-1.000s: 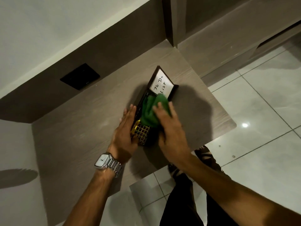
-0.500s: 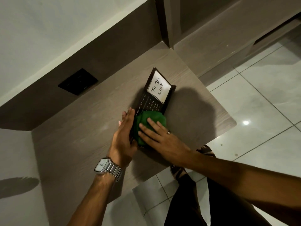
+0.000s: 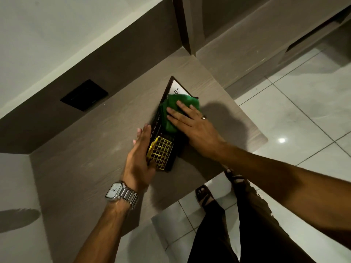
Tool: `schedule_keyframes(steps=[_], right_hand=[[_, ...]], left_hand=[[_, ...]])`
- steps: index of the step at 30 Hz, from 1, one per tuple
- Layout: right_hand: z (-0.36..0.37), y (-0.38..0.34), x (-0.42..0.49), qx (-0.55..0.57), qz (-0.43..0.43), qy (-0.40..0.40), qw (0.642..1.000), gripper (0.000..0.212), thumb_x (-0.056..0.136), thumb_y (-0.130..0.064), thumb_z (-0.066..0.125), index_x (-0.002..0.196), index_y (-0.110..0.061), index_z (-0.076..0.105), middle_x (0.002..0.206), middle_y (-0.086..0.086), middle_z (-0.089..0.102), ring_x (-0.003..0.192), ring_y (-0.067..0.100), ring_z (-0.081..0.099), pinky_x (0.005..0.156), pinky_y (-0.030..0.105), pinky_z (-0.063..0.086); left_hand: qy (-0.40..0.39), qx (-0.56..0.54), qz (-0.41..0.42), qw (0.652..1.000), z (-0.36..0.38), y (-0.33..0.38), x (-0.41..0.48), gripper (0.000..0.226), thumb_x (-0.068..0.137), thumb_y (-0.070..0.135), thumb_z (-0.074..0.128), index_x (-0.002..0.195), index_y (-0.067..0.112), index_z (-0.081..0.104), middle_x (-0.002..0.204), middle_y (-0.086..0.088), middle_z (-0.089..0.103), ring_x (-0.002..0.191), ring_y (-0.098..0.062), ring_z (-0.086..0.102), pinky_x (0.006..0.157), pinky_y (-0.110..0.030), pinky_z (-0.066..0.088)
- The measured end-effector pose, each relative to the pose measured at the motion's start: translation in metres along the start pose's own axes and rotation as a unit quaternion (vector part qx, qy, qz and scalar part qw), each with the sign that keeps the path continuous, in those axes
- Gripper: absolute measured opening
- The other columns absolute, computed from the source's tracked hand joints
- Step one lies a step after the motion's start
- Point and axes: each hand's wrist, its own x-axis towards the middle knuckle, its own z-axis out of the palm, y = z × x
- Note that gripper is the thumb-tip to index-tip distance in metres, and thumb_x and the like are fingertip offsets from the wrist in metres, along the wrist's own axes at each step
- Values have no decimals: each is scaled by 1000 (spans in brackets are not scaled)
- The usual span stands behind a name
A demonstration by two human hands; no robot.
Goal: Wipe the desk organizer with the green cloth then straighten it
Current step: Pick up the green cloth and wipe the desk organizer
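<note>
A dark desk organizer (image 3: 163,151) with a gold grid at its near end and a white note panel at its far end lies slanted on the wooden desk (image 3: 85,160). My right hand (image 3: 191,124) lies flat on the green cloth (image 3: 169,111), pressing it on the organizer's far half and covering most of the note panel. Along the organizer's left side rests my left hand (image 3: 139,158), its fingers straight and its palm against the edge beside the gold grid.
A black wall plate (image 3: 84,94) sits on the back panel to the left. The desk's right corner (image 3: 263,138) and front edge drop to a tiled floor, where my legs and sandals stand. A cabinet rises behind the desk.
My right hand slid the cloth from the organizer's near end up to its far end, uncovering the gold grid and covering the note panel. My left hand stayed at the left side.
</note>
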Motion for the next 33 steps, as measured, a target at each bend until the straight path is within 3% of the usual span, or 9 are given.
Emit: schedule_keyframes(steps=[3, 7, 11, 14, 17, 21, 25, 29, 33], right_hand=[[10, 3, -39, -5, -26, -37, 999, 68, 64, 10, 81, 127, -9, 62, 139, 14, 56, 134, 40, 42, 107, 57, 28], [10, 8, -49, -2, -138, -85, 987, 49, 70, -3, 77, 118, -11, 69, 127, 10, 66, 123, 41, 53, 93, 57, 50], [-26, 79, 8, -23, 26, -1, 999, 22, 89, -8, 59, 109, -4, 68, 101, 8, 70, 95, 16, 64, 81, 34, 53], [-56, 121, 32, 72, 103, 15, 992, 12, 88, 2, 38, 81, 12, 42, 71, 16, 37, 55, 16, 31, 56, 37, 26], [-64, 111, 35, -3, 130, -36, 991, 34, 77, -7, 44, 102, 4, 64, 101, 19, 64, 95, 34, 54, 84, 42, 43], [-29, 24, -11, 13, 102, -81, 991, 47, 79, -5, 44, 122, -5, 65, 126, 21, 61, 123, 41, 49, 102, 51, 39], [-18, -10, -38, 28, -26, -111, 993, 44, 76, -5, 45, 111, -6, 72, 116, 14, 71, 113, 40, 59, 93, 49, 49], [-34, 65, 8, -49, 110, -69, 990, 46, 80, 0, 43, 121, -4, 65, 125, 20, 63, 116, 39, 51, 96, 49, 44], [-28, 63, 16, -79, 119, -53, 988, 33, 79, 1, 56, 110, -6, 68, 116, 17, 67, 108, 35, 53, 91, 48, 46]], left_hand=[[-5, 3, -7, 1000, 2, 0, 0, 108, 70, -15, 63, 148, 27, 1, 154, 6, 9, 145, -14, 3, 117, -43, 5], [-6, 5, 3, 1000, 2, -4, 2, 107, 72, -12, 64, 149, 28, 1, 155, 5, 8, 145, -12, 0, 116, -45, 4], [-5, 2, -3, 1000, 1, -1, 1, 108, 72, -13, 63, 149, 31, 2, 153, 10, 6, 142, -7, -2, 113, -46, 3], [-20, 3, -6, 1000, 2, 0, 0, 106, 73, -12, 62, 152, 28, 4, 156, 8, 5, 144, -10, -3, 114, -45, 4], [-23, 10, -7, 1000, 1, -3, 2, 107, 74, -9, 63, 153, 30, 2, 158, 7, 6, 147, -16, 2, 114, -39, 7], [-27, 18, -10, 999, 1, -5, 3, 109, 74, -8, 63, 152, 35, -1, 159, 10, 4, 147, -18, 5, 112, -40, 12], [-24, 23, 2, 999, 1, -4, 4, 109, 73, -9, 61, 152, 34, -1, 159, 11, 3, 147, -20, 6, 111, -41, 15], [-31, 22, -10, 999, 0, -3, 3, 106, 75, -6, 60, 153, 32, -1, 159, 10, 2, 147, -19, 2, 113, -45, 12], [-42, 17, -15, 999, -1, -1, 3, 106, 75, -6, 62, 153, 30, -1, 159, 9, 1, 147, -19, 1, 115, -49, 16]])
